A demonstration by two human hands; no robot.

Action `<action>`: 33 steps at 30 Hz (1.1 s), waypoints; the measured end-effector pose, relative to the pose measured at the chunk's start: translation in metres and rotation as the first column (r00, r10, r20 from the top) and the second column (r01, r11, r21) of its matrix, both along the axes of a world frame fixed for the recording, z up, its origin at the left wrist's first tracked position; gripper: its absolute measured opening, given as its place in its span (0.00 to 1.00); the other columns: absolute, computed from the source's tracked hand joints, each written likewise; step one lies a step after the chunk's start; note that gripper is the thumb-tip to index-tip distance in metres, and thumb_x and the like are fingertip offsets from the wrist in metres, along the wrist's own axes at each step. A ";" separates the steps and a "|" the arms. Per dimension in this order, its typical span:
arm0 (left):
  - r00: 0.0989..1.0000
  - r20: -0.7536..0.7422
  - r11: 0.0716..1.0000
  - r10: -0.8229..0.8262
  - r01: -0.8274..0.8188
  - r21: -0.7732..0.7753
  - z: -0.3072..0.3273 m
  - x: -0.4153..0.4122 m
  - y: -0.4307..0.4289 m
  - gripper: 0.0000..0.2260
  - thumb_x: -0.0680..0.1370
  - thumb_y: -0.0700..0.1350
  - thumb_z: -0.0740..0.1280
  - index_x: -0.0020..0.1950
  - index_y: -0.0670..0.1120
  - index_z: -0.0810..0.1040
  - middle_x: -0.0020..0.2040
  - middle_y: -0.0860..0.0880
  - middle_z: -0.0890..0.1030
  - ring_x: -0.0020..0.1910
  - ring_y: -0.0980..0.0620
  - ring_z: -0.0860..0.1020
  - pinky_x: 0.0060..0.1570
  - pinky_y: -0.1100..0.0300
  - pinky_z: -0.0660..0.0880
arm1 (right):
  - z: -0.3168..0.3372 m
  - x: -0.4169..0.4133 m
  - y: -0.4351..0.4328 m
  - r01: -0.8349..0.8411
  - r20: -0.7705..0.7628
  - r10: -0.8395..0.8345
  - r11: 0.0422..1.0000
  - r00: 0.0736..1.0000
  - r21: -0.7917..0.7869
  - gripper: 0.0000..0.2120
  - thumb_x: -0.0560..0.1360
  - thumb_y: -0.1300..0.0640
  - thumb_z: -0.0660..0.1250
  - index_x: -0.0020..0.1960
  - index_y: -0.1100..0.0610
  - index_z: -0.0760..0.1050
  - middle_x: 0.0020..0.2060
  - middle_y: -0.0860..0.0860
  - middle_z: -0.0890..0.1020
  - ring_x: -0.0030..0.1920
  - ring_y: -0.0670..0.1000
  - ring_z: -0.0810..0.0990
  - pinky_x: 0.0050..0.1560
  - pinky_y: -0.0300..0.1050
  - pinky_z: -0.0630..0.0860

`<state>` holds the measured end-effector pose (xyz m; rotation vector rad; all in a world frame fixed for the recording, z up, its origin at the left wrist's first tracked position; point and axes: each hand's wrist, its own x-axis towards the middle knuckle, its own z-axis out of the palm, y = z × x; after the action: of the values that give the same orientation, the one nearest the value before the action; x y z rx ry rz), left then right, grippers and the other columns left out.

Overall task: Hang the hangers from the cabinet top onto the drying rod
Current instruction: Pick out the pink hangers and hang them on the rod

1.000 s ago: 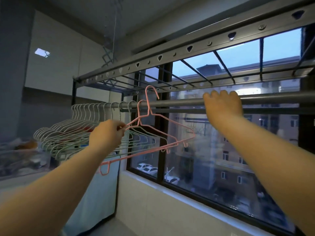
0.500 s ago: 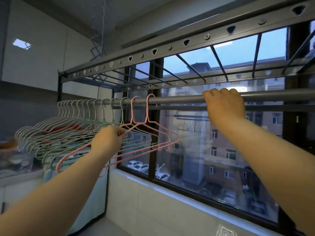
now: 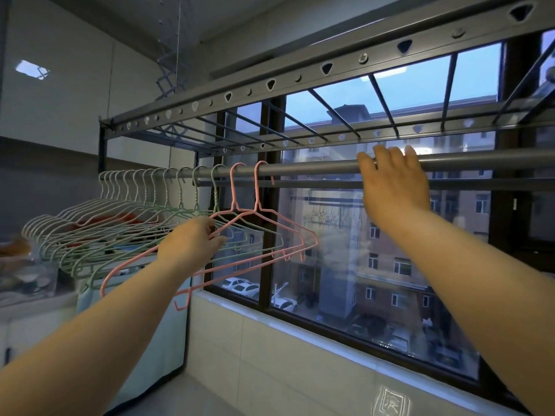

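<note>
Two pink hangers (image 3: 256, 190) are hooked side by side on the drying rod (image 3: 315, 167), at the right end of a long row. To their left, a close-packed row of pale hangers (image 3: 126, 223), white and light green, is hung from the same rod. About a dozen hooks can be made out, but the far ones overlap too much for an exact count.

The left hand (image 3: 192, 244) is raised to the shoulders of the pink hangers. Its fingers and thumb are curled round the pink wire, though which of the two wires is pinched cannot be told.

The right hand (image 3: 393, 184) is held well apart from the left, further right along the rod. Its fingers (image 3: 381, 154) are stretched out and slightly spread across the rod, with nothing gripped. Whether the rod is actually touched cannot be told.

One thinner bar (image 3: 315, 184) is seen just below the drying rod and parallel to it. Above both, a grey rack (image 3: 300, 76) is mounted, its front rail pierced by a line of triangular holes.

A dark-framed window (image 3: 271, 205) is seen behind the rods, and at least two white cars (image 3: 240, 285) are parked outside, below an apartment block. At the far left, blurred clutter is piled on a cabinet (image 3: 36, 307).
</note>
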<state>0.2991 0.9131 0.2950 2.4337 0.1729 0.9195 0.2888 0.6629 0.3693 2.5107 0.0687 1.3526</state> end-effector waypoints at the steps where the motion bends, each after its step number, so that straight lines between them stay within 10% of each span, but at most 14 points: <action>1: 0.999 0.047 1.000 -0.002 0.003 -0.020 0.000 -0.002 -0.001 0.22 0.76 0.49 0.65 0.68 0.43 0.67 0.62 0.43 0.75 0.57 0.44 0.75 0.57 0.50 0.72 | -0.003 -0.001 -0.002 -0.005 0.008 0.005 1.000 1.000 -0.002 0.30 0.78 0.62 0.57 0.76 0.57 0.47 0.75 0.60 0.53 0.74 0.61 0.51 0.75 0.55 0.43; 10: 0.896 0.362 0.956 -0.257 0.291 -0.042 -0.026 -0.055 -0.068 0.19 0.75 0.40 0.64 0.66 0.43 0.70 0.63 0.46 0.74 0.63 0.46 0.72 0.60 0.56 0.67 | -0.052 -0.023 -0.047 -0.124 0.039 0.125 0.992 0.991 -0.031 0.33 0.77 0.65 0.59 0.77 0.58 0.47 0.76 0.59 0.49 0.76 0.59 0.45 0.67 0.48 0.31; 16: 0.801 0.283 0.819 -0.528 0.568 -0.078 -0.082 -0.089 -0.144 0.13 0.74 0.40 0.67 0.42 0.61 0.76 0.38 0.66 0.75 0.38 0.63 0.75 0.35 0.70 0.68 | -0.106 -0.049 -0.117 -0.099 0.162 0.105 0.994 0.981 -0.041 0.32 0.53 0.64 0.79 0.57 0.61 0.79 0.54 0.60 0.81 0.59 0.62 0.73 0.57 0.61 0.73; 20: 0.707 0.150 0.691 -0.692 0.708 -0.145 -0.121 -0.109 -0.222 0.21 0.73 0.43 0.69 0.36 0.73 0.75 0.31 0.76 0.76 0.39 0.62 0.79 0.33 0.69 0.70 | -0.152 -0.097 -0.195 -0.059 0.085 0.062 0.997 0.994 -0.044 0.30 0.45 0.60 0.81 0.48 0.57 0.82 0.44 0.54 0.84 0.47 0.57 0.83 0.47 0.54 0.80; 25: 0.469 0.070 0.454 -0.880 0.876 -0.159 -0.156 -0.153 -0.352 0.26 0.75 0.40 0.66 0.35 0.76 0.73 0.27 0.72 0.77 0.38 0.75 0.77 0.36 0.80 0.69 | -0.209 -0.198 -0.321 0.134 -0.016 -0.134 0.988 0.991 0.074 0.42 0.47 0.60 0.81 0.58 0.56 0.67 0.48 0.54 0.84 0.53 0.56 0.79 0.51 0.51 0.79; 28: 0.330 -0.015 0.328 -0.944 0.929 -0.173 -0.178 -0.187 -0.437 0.26 0.75 0.39 0.65 0.34 0.75 0.74 0.29 0.74 0.77 0.41 0.59 0.81 0.39 0.75 0.71 | -0.249 -0.276 -0.402 0.307 -0.018 -0.307 0.945 0.952 0.117 0.44 0.44 0.60 0.82 0.58 0.57 0.70 0.46 0.53 0.84 0.54 0.55 0.74 0.60 0.49 0.71; 33: 0.115 -0.104 0.130 -0.988 0.980 -0.153 -0.215 -0.259 -0.565 0.21 0.74 0.41 0.67 0.32 0.68 0.75 0.29 0.79 0.73 0.43 0.58 0.82 0.47 0.65 0.73 | -0.301 -0.423 -0.509 0.699 -0.260 -0.649 0.678 0.715 0.229 0.40 0.38 0.55 0.83 0.50 0.56 0.79 0.42 0.53 0.85 0.47 0.54 0.81 0.49 0.45 0.79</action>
<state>0.0404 0.3477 0.0797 1.8374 -1.2792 -0.0061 -0.1337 0.1544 0.0687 2.4589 -1.0321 0.8831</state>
